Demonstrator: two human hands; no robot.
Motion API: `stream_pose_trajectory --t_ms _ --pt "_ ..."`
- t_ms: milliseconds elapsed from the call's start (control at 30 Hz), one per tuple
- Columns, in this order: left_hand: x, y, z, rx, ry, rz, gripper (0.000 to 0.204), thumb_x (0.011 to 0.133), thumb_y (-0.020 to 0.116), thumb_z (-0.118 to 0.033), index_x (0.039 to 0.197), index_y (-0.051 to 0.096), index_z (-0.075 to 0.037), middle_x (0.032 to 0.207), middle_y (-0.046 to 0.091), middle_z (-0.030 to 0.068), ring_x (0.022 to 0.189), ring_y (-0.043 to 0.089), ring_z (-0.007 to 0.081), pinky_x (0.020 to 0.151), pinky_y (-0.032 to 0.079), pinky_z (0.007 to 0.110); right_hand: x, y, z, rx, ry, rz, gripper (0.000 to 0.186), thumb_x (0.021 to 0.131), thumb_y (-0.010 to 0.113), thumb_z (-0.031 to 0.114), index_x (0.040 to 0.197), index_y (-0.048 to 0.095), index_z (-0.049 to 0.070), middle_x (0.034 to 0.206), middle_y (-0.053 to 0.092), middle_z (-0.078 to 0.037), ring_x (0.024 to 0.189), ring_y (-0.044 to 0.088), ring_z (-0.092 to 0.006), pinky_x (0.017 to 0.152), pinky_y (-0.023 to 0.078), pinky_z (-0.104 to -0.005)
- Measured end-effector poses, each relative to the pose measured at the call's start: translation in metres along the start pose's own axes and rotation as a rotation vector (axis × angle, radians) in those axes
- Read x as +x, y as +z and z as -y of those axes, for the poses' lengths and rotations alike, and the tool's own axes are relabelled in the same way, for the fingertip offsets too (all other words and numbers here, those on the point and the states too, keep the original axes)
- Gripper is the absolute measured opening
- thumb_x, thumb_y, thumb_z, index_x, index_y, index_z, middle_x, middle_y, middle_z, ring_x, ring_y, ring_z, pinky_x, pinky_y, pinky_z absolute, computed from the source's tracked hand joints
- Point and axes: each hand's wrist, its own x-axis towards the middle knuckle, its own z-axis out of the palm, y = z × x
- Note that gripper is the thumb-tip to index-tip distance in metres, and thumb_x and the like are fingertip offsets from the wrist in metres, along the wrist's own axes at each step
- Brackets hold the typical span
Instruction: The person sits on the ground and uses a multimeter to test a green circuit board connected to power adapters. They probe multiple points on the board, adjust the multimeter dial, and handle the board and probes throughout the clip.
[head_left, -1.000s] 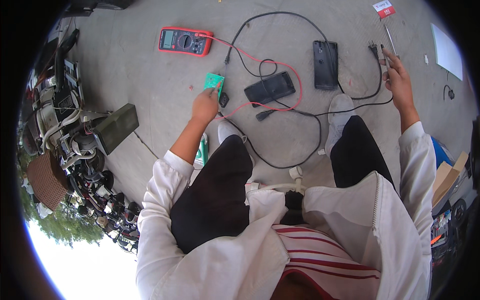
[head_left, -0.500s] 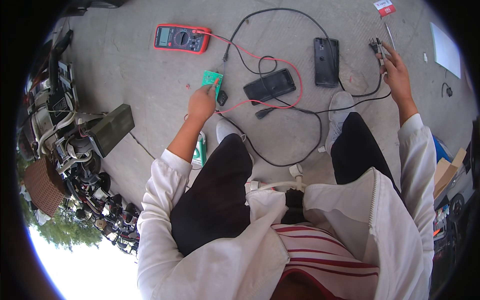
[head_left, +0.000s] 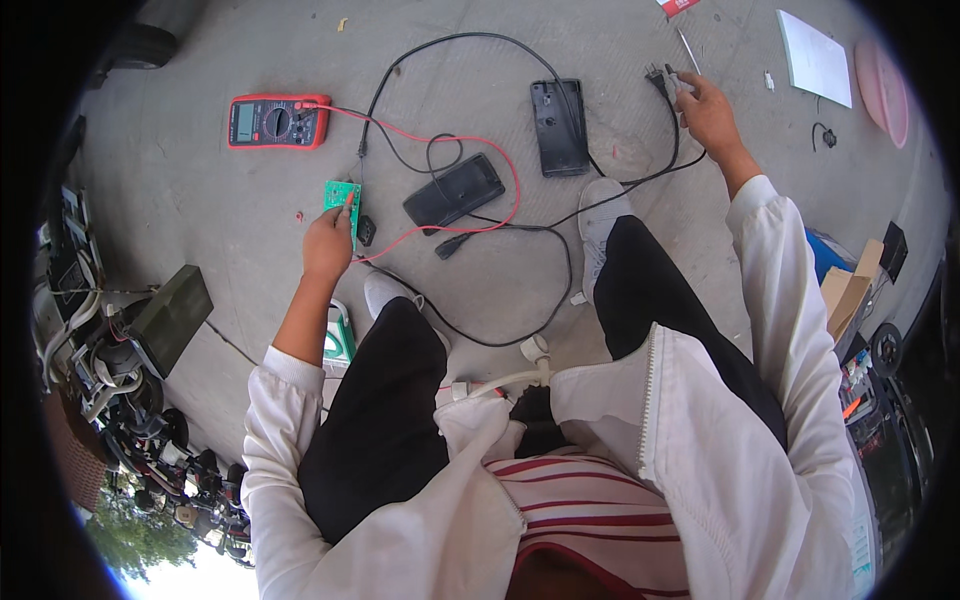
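Observation:
My left hand (head_left: 330, 240) is closed on a red test probe (head_left: 351, 198) over the green circuit board (head_left: 335, 191), beside a small black part (head_left: 367, 230). A red-cased multimeter (head_left: 277, 121) lies above, with leads attached. My right hand (head_left: 708, 112) grips a small grey tool (head_left: 676, 85), too indistinct to name, beside a black power plug (head_left: 657, 80). Two black plastic casing pieces (head_left: 560, 128) (head_left: 455, 193) lie among looping black cables (head_left: 540, 324). A thin screwdriver (head_left: 688, 48) lies beyond my right hand.
Parked scooters (head_left: 140, 390) crowd the left, with a dark green box (head_left: 170, 315). A green-and-white object (head_left: 338, 338) is by my left leg. White paper (head_left: 813, 60), a pink basin (head_left: 880, 90) and a cardboard box (head_left: 850, 290) are at the right.
The view has turned, so floor items appear further left. Since a second ago the grey tool in my right hand has come up against the plug. My left hand stays on the board.

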Motion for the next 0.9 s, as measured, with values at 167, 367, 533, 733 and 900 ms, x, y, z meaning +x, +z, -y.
stream_pose_trajectory --t_ms 167,367,533,733,900 --pt "0.000 -0.001 -0.004 -0.024 0.002 0.016 0.034 0.092 0.048 -0.030 0.108 0.066 -0.005 0.097 0.064 0.0244 0.091 0.061 0.0415 0.079 0.047 0.047 -0.006 0.005 0.014 -0.074 0.055 0.068 0.039 0.082 0.054 0.015 0.117 0.060 -0.001 0.075 0.067 -0.012 0.064 0.067 -0.0181 0.059 0.049 -0.0308" --pt "-0.001 -0.002 -0.005 -0.021 0.005 0.015 0.034 0.092 0.048 -0.030 0.107 0.066 -0.005 0.095 0.064 0.0240 0.091 0.061 0.0418 0.079 0.047 0.047 -0.014 0.011 0.029 0.159 0.173 0.120 0.043 0.084 0.051 0.012 0.121 0.052 -0.009 0.079 0.066 -0.015 0.061 0.068 -0.0186 0.042 0.044 -0.0257" --pt "-0.004 -0.001 -0.003 -0.036 0.002 0.000 0.033 0.092 0.048 -0.030 0.105 0.066 -0.005 0.093 0.064 0.0241 0.089 0.060 0.0425 0.078 0.048 0.048 -0.016 0.014 0.036 0.173 0.167 0.124 0.044 0.086 0.050 0.011 0.125 0.048 -0.010 0.080 0.065 -0.014 0.063 0.068 -0.0188 0.040 0.042 -0.0250" --pt "-0.001 -0.003 -0.008 -0.026 -0.016 0.010 0.033 0.092 0.048 -0.030 0.102 0.067 -0.005 0.093 0.064 0.0246 0.089 0.061 0.0430 0.079 0.047 0.049 -0.017 0.019 0.035 0.150 0.210 0.128 0.046 0.088 0.050 0.011 0.129 0.045 -0.009 0.083 0.065 -0.014 0.063 0.068 -0.0177 0.040 0.042 -0.0243" --pt "-0.002 -0.001 -0.005 -0.021 0.005 -0.006 0.034 0.091 0.047 -0.029 0.101 0.066 -0.003 0.093 0.064 0.0261 0.090 0.060 0.0437 0.080 0.047 0.050 -0.018 0.021 0.038 0.127 0.202 0.132 0.046 0.089 0.049 0.012 0.129 0.045 -0.008 0.084 0.065 -0.014 0.064 0.068 -0.0175 0.040 0.042 -0.0243"
